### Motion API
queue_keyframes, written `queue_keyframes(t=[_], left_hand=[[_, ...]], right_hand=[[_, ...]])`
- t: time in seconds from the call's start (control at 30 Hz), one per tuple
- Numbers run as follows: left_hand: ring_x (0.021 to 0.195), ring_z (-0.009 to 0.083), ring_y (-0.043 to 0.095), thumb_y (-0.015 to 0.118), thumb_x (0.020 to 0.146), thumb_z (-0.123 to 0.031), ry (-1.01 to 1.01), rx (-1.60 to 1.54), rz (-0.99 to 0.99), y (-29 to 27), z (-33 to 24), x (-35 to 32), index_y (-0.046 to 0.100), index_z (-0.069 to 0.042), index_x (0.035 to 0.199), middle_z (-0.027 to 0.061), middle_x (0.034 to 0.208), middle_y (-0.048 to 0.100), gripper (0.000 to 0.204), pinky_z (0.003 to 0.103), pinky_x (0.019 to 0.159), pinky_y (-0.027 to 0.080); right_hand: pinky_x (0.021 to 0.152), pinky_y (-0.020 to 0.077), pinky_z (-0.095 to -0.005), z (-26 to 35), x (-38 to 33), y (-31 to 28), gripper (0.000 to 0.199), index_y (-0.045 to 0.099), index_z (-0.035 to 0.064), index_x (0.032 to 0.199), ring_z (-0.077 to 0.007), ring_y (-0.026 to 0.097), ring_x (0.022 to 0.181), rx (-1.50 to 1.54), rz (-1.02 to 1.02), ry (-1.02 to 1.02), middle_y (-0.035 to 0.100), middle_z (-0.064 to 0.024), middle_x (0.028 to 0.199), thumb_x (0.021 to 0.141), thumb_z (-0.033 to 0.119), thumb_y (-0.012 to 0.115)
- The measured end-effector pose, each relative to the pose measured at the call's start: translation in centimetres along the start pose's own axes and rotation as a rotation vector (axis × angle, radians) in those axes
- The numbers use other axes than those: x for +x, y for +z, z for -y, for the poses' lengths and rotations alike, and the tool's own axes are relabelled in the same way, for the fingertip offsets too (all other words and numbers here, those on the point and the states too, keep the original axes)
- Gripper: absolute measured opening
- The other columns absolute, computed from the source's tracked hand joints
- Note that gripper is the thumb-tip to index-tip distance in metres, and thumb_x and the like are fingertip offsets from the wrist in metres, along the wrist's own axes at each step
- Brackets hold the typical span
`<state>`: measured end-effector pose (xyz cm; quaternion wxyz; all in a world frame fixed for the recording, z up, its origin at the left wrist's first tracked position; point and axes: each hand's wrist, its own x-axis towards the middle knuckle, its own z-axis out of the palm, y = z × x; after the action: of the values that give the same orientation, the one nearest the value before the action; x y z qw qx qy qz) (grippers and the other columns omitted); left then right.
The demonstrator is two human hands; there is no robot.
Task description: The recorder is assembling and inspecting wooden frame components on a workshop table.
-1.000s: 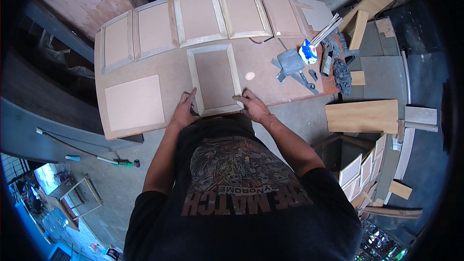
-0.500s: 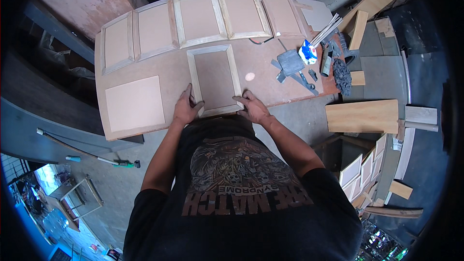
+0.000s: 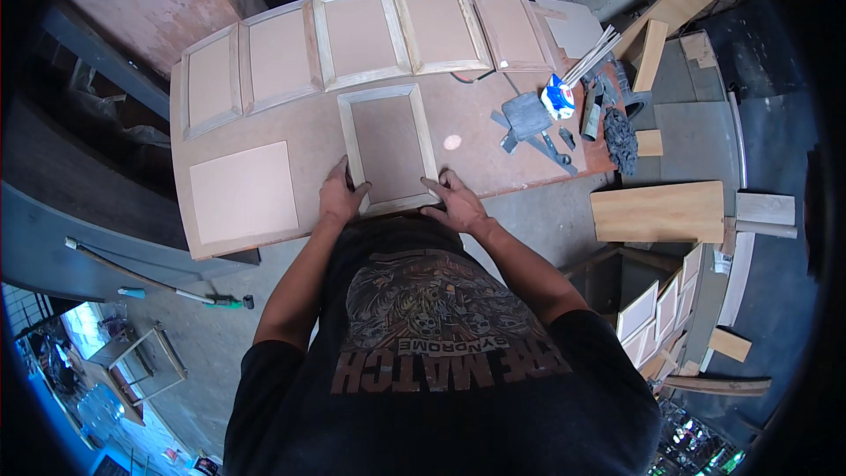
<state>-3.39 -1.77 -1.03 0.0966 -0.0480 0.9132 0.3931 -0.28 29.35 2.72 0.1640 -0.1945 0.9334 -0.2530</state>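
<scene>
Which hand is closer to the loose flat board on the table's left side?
Left. The left hand is just right of the board; the right hand is farther right, past the wooden frame.

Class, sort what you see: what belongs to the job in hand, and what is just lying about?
Job in hand:
wooden frame, held by left hand and right hand
probably also loose panel and framed panels

Lying about, it seems:
plywood board, at right
tube, at left
dark crumpled bundle

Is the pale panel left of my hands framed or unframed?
Unframed: the pale panel lies flat on the tabletop, with no wooden border.
</scene>
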Motion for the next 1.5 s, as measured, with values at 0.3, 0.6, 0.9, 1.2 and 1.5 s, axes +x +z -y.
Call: queue_keyframes(t=[0.3,0.6,0.9,1.2,1.5], left_hand=[[0.087,0.0321,0.074,0.089,0.078,-0.027,0.040,0.013,-0.043,0.7,1.0,-0.2,0.053,-0.004,0.152,0.0164,0.098,0.075,0.086,0.044,0.082,0.059],[0.085,0.0313,0.071,0.090,0.078,-0.030,0.018,0.018,-0.002,-0.3,-0.2,0.1,0.054,-0.002,0.151,0.0172,0.099,0.073,0.086,0.043,0.082,0.058],[0.128,0.0406,0.058,0.082,0.086,-0.035,0.059,0.074,-0.191,-2.7,-3.0,5.9,0.052,-0.002,0.151,0.0208,0.137,0.057,0.079,0.045,0.111,0.048],[0.136,0.0386,0.055,0.081,0.087,-0.032,0.017,0.218,-0.013,-3.3,-3.9,12.8,0.042,-0.010,0.160,0.0180,0.148,0.049,0.086,0.043,0.116,0.047],[0.137,0.0401,0.055,0.081,0.087,-0.029,-0.062,0.241,-0.007,-2.5,-3.3,14.4,0.042,-0.011,0.159,0.0191,0.155,0.045,0.084,0.045,0.116,0.048]], right_hand=[[0.101,0.0518,-0.0443,0.8,-0.1,-0.5,0.071,0.057,0.0119,0.150,-0.0368,0.059,0.114,0.002,0.030,0.033,0.050,-0.0190,0.124,0.090,0.042,0.080],[0.102,0.0510,-0.0442,0.5,0.0,-0.4,0.073,0.055,0.0133,0.152,-0.0372,0.058,0.114,-0.002,0.032,0.032,0.050,-0.0189,0.125,0.090,0.042,0.080],[0.102,0.0502,-0.0423,0.8,-0.6,-0.8,0.079,0.048,0.0123,0.158,-0.0358,0.058,0.115,0.039,0.005,0.028,0.052,-0.0172,0.124,0.090,0.037,0.080],[0.109,0.0482,-0.0431,0.9,-1.4,-0.2,0.087,0.041,0.0074,0.161,-0.0388,0.056,0.127,0.131,-0.046,0.058,0.054,-0.0209,0.138,0.090,0.040,0.080],[0.115,0.0436,-0.0436,0.2,-1.7,0.0,0.089,0.040,0.0055,0.161,-0.0428,0.051,0.137,0.126,-0.004,0.105,0.050,-0.0251,0.147,0.092,0.045,0.078]])
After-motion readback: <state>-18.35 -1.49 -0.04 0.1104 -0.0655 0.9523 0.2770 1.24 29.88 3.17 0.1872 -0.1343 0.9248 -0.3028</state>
